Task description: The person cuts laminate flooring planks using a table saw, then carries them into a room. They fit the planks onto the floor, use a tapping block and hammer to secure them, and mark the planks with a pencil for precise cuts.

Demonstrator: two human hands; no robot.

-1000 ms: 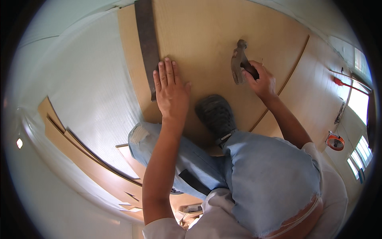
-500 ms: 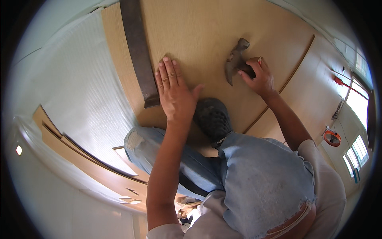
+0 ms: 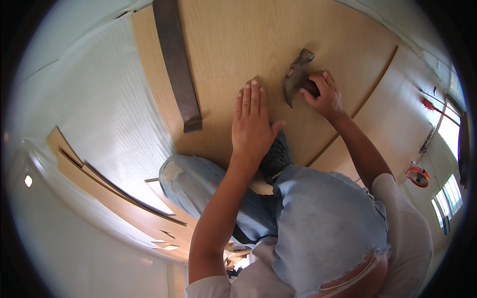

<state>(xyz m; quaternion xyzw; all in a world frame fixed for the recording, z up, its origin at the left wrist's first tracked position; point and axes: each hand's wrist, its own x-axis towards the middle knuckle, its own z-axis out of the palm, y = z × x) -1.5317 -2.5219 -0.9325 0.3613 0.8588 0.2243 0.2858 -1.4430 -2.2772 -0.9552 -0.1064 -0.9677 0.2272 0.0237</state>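
Observation:
My left hand (image 3: 252, 126) lies flat on the wood-look flooring (image 3: 218, 54), fingers stretched forward and thumb out beside my dark shoe (image 3: 279, 158). To its left rests a long dark metal bar (image 3: 178, 69) with a bent near end; the hand does not touch it. My right hand (image 3: 329, 97) is closed around the handle of a claw hammer (image 3: 298, 74), whose head is low over or on the boards; I cannot tell which. A small red-tipped stick (image 3: 325, 74), perhaps a pencil, pokes up between that hand's fingers.
Whitish underlay sheet (image 3: 109, 89) covers the floor at left, beyond the boards' edge. Loose planks (image 3: 114, 198) lie along the left wall. A dark strip (image 3: 357, 109) runs across the flooring at right. Farther right are an orange round fan-like object (image 3: 418, 176) and a red-headed tool (image 3: 428, 103).
My left hand has moved right, away from the metal bar, and now lies nearer my shoe. The right hand still holds the hammer in nearly the same place.

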